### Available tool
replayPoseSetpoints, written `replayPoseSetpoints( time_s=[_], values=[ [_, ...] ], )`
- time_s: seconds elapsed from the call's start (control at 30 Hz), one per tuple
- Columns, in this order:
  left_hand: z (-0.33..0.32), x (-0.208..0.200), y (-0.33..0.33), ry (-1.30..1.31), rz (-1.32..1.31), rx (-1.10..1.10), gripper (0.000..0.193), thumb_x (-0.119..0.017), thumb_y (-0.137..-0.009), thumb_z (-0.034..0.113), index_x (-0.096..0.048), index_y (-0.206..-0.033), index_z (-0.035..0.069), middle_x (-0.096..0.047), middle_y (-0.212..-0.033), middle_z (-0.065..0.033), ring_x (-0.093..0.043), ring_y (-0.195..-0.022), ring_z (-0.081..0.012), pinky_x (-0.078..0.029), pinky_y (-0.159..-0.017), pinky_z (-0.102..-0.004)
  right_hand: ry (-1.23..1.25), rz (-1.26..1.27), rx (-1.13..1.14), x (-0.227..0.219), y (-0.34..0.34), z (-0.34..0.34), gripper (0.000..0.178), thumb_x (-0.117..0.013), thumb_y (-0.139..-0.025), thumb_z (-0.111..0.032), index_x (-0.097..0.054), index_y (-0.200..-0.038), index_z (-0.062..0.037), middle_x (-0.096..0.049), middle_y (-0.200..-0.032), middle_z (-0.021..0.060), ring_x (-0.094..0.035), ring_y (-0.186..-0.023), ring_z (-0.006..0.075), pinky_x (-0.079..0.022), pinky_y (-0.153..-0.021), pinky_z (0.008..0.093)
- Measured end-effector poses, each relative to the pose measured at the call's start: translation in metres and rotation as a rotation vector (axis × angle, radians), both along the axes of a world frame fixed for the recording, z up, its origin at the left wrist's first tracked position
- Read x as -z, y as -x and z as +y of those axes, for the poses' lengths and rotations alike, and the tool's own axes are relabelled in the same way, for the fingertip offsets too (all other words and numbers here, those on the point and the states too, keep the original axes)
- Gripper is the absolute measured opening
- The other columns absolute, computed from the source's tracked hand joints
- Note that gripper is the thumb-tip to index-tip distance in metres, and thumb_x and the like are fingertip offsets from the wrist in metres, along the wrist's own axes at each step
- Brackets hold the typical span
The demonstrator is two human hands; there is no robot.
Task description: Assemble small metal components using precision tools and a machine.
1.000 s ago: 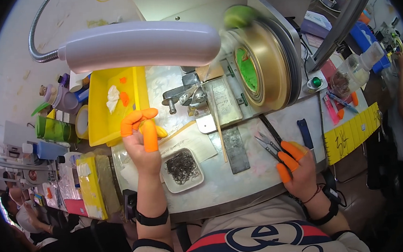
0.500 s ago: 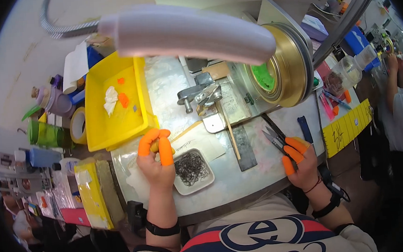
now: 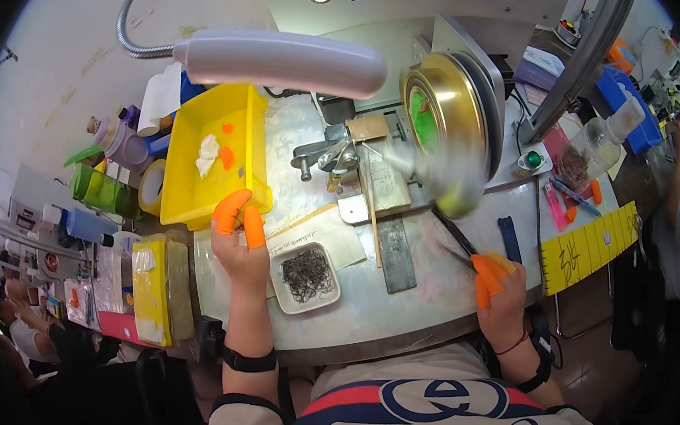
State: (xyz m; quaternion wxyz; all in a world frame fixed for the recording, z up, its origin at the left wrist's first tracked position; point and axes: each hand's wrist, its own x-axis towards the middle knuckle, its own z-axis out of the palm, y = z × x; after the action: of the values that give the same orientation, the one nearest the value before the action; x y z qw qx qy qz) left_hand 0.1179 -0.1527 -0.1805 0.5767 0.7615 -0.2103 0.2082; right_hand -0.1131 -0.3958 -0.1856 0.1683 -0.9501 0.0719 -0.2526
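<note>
A: Where's the dark slim tool [image 3: 455,230] rn?
B: R of centre, near side of bench [image 3: 357,323], slanting so its near end meets the R hand [image 3: 502,295] in view

A: R grip?
B: Orange-capped fingers bent, but can't tell if they're clasping it or only touching

A: & L hand [image 3: 241,252]?
B: Raised at L, thumb + index curled twd each other, also orange-capped; can't tell if anything's pinched btwn

A: What's by it?
B: White dish [image 3: 307,306] w/ tangled dark strands [image 3: 307,276] just R, yellow tray [image 3: 186,189] just beyond on far side

A: Mid-bench?
B: Grey flat bar [image 3: 397,264], thin wooden stick [image 3: 373,226] just L of it

A: Further out?
B: Gold wheel [image 3: 459,95] far R, yellow strip [image 3: 590,249] at R edge, pale lamp [image 3: 288,61] over the far side
</note>
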Motion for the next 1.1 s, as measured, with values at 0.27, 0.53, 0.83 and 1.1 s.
replayPoseSetpoints(
  time_s=[0.27, 0.53, 0.83, 1.1],
  values=[
    [-0.002, -0.007, 0.003, -0.026, -0.117, -0.008, 0.022, -0.049, -0.078, -0.005, -0.053, -0.1, -0.001, -0.048, -0.107, -0.0123, -0.049, -0.092, -0.0178, -0.043, -0.075, -0.0255, -0.061, 0.076, 0.048, -0.009, -0.02, -0.003, 0.027, -0.059, -0.071, -0.009, -0.056, -0.097, 0.0001, -0.049, -0.084, 0.0091, -0.047, -0.082, 0.0269, -0.034, -0.076, 0.041],
    [0.002, -0.01, 0.003, -0.016, -0.195, 0.012, 0.024, -0.045, -0.079, -0.007, -0.052, -0.1, 0.0, -0.046, -0.111, -0.0142, -0.045, -0.098, -0.02, -0.041, -0.08, -0.0292, -0.007, 0.115, 0.016, -0.01, -0.02, 0.0, 0.022, -0.061, -0.069, -0.011, -0.058, -0.09, -0.0073, -0.051, -0.084, 0.0066, -0.049, -0.08, 0.0251, -0.033, -0.075, 0.0385],
    [-0.006, -0.026, 0.006, -0.08, -0.228, 0.014, 0.023, -0.047, -0.078, -0.005, -0.052, -0.1, -0.001, -0.046, -0.111, -0.0145, -0.047, -0.097, -0.0223, -0.037, -0.085, -0.0332, -0.483, 0.026, -0.32, 0.003, -0.008, 0.02, 0.023, -0.063, -0.061, -0.005, -0.052, -0.082, -0.0072, -0.057, -0.092, 0.0077, -0.052, -0.068, 0.0254, -0.044, -0.06, 0.0323],
    [-0.049, -0.099, 0.013, -0.485, -0.198, 0.231, 0.029, -0.054, -0.073, -0.003, -0.054, -0.102, -0.001, -0.053, -0.104, -0.0154, -0.05, -0.097, -0.0242, -0.037, -0.086, -0.0319, -0.534, 0.133, -0.329, 0.002, -0.016, 0.016, 0.021, -0.059, -0.064, -0.005, -0.053, -0.084, -0.0056, -0.055, -0.084, 0.0091, -0.05, -0.063, 0.0257, -0.043, -0.057, 0.031]
  ],
)
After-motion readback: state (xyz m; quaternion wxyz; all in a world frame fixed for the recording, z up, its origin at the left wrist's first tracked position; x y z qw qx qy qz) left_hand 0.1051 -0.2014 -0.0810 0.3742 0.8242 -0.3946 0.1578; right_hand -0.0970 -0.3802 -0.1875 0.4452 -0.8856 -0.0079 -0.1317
